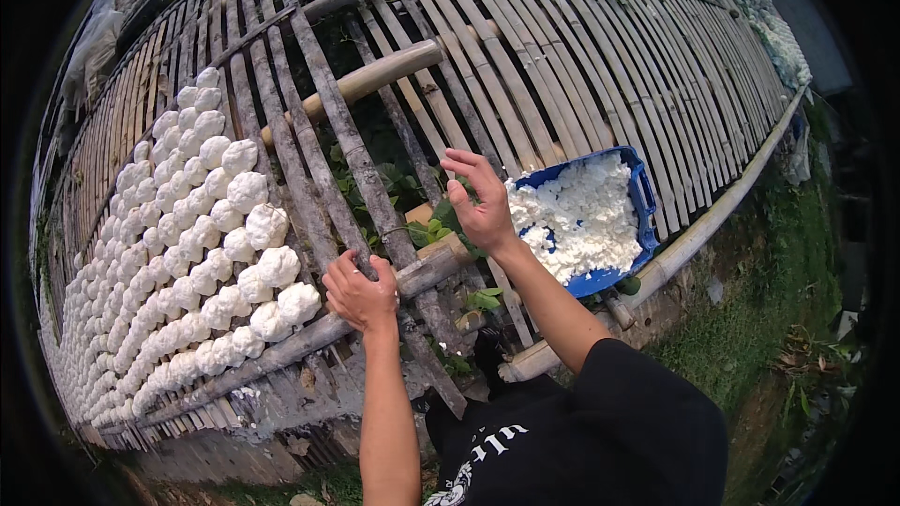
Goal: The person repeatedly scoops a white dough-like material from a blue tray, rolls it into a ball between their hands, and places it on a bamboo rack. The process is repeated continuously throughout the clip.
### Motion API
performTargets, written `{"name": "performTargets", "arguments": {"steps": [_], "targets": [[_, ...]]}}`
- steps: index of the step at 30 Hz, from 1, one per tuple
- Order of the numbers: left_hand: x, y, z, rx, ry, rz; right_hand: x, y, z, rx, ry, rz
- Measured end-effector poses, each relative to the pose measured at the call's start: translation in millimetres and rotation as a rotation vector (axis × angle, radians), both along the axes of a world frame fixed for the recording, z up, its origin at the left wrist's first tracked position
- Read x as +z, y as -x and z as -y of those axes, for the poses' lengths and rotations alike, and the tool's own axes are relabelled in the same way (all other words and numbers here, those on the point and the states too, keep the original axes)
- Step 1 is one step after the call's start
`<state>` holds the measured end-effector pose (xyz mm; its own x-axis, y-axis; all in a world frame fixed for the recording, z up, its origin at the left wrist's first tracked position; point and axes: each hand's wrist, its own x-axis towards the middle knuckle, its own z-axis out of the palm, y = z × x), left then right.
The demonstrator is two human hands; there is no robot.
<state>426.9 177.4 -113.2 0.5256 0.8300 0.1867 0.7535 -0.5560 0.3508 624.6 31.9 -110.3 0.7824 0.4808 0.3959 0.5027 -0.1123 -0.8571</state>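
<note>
My left hand (362, 294) is low over the bamboo slats, just right of the white balls. Its fingers are bent, the thumb stands apart, and I see nothing held between them; whether the fingertips touch the slat is unclear. My right hand (482, 206) is raised with thumb and fingers apart, holding nothing, beside the blue plastic crate (647, 195). Inside the crate lies a loose, crumbly white mass (589, 211), with bits spilled at its left rim. Many rounded, lumpy white balls (192, 225) sit in close rows on the slats at the left.
A bamboo slat rack (600, 56) spreads ahead, with wide gaps and green leaves (436, 225) showing through near my hands. Thick bamboo poles (380, 80) cross under the slats. A pole (717, 225) edges the right side, beyond which grass (750, 300) grows lower down.
</note>
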Motion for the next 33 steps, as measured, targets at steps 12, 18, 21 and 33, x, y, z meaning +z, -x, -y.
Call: {"name": "performTargets", "arguments": {"steps": [12,18,21,33], "targets": [[-4,3,-5,-0.046,0.005,0.019,-125,-23,174,-0.529,0.852,-0.248],[-7,6,-6,-0.073,-0.022,0.052,-138,-9,118,-0.573,1.137,-0.305],[-7,7,-5,-0.057,-0.026,0.05,-156,-12,133,-0.582,1.051,-0.244],[-11,6,-6,-0.044,-0.045,0.062,-90,-55,277,0.019,0.817,-0.356]]}}
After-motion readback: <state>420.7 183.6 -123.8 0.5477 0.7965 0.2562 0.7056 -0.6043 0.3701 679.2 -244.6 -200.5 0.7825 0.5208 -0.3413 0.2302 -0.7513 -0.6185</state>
